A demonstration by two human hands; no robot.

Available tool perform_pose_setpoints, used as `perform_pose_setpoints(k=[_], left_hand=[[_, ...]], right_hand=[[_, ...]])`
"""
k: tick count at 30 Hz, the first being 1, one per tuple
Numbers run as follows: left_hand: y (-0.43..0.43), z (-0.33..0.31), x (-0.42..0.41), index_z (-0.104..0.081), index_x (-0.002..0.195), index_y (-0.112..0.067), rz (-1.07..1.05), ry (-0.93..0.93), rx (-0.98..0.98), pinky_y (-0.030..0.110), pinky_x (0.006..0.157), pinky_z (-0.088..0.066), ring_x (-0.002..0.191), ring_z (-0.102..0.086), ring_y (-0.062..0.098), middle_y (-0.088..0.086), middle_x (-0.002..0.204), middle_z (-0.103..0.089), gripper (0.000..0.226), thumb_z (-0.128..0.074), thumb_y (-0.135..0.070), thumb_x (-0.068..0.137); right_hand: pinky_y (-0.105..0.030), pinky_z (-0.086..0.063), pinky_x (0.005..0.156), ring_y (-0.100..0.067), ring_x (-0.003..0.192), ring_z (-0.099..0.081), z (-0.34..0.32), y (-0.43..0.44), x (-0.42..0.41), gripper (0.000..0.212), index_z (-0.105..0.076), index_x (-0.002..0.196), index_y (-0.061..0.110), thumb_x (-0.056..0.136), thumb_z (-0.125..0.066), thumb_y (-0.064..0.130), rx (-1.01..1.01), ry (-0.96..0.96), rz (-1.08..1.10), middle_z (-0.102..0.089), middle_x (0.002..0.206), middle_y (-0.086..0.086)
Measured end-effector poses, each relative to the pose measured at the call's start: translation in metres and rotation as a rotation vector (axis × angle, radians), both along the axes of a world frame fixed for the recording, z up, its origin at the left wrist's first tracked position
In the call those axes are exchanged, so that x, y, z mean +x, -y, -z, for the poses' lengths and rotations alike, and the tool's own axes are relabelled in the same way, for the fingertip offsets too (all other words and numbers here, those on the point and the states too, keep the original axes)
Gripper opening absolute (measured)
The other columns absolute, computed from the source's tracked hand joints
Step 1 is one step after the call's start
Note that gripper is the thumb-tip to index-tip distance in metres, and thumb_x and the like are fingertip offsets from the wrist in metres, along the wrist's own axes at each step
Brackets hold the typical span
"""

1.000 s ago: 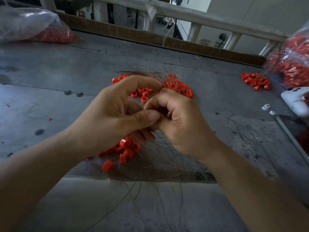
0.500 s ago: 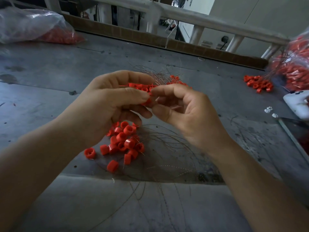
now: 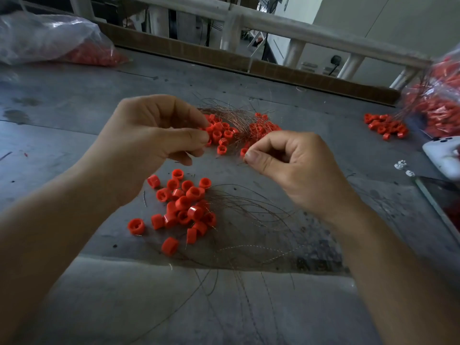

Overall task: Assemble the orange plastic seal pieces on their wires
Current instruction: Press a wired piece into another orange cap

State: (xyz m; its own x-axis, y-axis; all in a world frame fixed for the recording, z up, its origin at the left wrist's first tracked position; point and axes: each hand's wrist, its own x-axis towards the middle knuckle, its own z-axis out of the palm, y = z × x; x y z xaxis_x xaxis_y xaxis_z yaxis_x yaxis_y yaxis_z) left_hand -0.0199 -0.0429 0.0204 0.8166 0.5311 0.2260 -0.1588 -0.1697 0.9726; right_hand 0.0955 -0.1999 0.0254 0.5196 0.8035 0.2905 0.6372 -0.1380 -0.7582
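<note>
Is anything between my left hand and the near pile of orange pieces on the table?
Nothing visible. The near pile lies on the table just below the left hand, uncovered. Loose wires fan out from the pile's right edge, under the right hand, not across the left hand's way down.

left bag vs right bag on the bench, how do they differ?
The left bag lies slumped, mostly slack clear film, with orange pieces showing only along its near right edge. The right bag looks packed with orange throughout. Thin wires poke out of the right bag's left side, and none show at the left bag. Both are clear plastic and sit on the grey table.
</note>
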Motion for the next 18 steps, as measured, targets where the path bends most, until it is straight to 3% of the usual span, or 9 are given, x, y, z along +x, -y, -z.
perform_pose_setpoints(k=[4,8,10,12,15,17,18], left_hand=[[0.0,0.007,0.0,-0.07,0.063,-0.027,-0.068,-0.236,0.43,0.015,0.059,-0.052,0.055,-0.062,0.001,-0.013,0.066,-0.068,0.015,-0.074,-0.013,0.06],[-0.001,0.012,0.002,-0.066,0.056,-0.029,0.017,-0.427,0.534,0.014,0.051,-0.043,0.051,-0.058,-0.004,-0.019,0.059,-0.065,0.017,-0.073,-0.017,0.065],[-0.002,0.013,0.002,-0.067,0.055,-0.027,0.023,-0.453,0.519,0.017,0.053,-0.041,0.054,-0.059,-0.002,-0.017,0.061,-0.066,0.009,-0.069,-0.029,0.063],[-0.003,0.014,0.003,-0.068,0.06,-0.027,-0.003,-0.435,0.494,0.02,0.056,-0.045,0.058,-0.06,0.003,-0.015,0.063,-0.067,0.014,-0.064,-0.041,0.06],[-0.005,0.017,0.006,-0.065,0.06,-0.033,-0.059,-0.363,0.504,0.005,0.052,-0.042,0.061,-0.058,-0.008,-0.022,0.066,-0.065,0.01,-0.061,-0.041,0.065],[-0.008,0.021,0.01,-0.067,0.078,-0.038,-0.119,-0.339,0.607,0.0,0.054,-0.036,0.064,-0.054,-0.015,-0.026,0.068,-0.063,0.008,-0.061,-0.035,0.074],[-0.01,0.024,0.012,-0.068,0.093,-0.036,-0.15,-0.345,0.686,0.002,0.061,-0.034,0.069,-0.052,-0.013,-0.026,0.082,-0.064,0.015,-0.062,-0.03,0.08]], right_hand=[[-0.009,-0.04,0.052,0.002,0.056,-0.051,0.006,0.0,0.002,0.016,-0.063,0.066,0.026,0.082,-0.066,0.023,-0.215,0.062,-0.02,-0.058,0.059,0.012],[-0.003,-0.038,0.056,0.012,0.062,-0.053,0.011,-0.001,0.001,0.021,-0.058,0.064,0.032,0.083,-0.065,0.026,-0.349,0.101,-0.043,-0.058,0.062,0.016],[-0.002,-0.038,0.056,0.014,0.063,-0.052,0.011,-0.002,0.002,0.024,-0.055,0.063,0.034,0.083,-0.065,0.027,-0.38,0.125,-0.048,-0.057,0.062,0.016],[-0.001,-0.037,0.055,0.016,0.062,-0.051,0.011,-0.002,0.002,0.025,-0.054,0.062,0.034,0.083,-0.065,0.027,-0.411,0.14,-0.059,-0.056,0.062,0.016],[-0.001,-0.036,0.054,0.017,0.06,-0.049,0.011,-0.004,0.002,0.024,-0.054,0.062,0.033,0.083,-0.065,0.028,-0.448,0.167,-0.071,-0.055,0.062,0.017],[-0.001,-0.036,0.057,0.017,0.062,-0.05,0.012,-0.004,0.002,0.022,-0.055,0.064,0.034,0.083,-0.065,0.03,-0.447,0.175,-0.064,-0.056,0.063,0.017],[-0.001,-0.037,0.058,0.016,0.063,-0.05,0.012,-0.004,0.003,0.021,-0.055,0.064,0.034,0.083,-0.064,0.032,-0.44,0.177,-0.059,-0.056,0.064,0.018]])
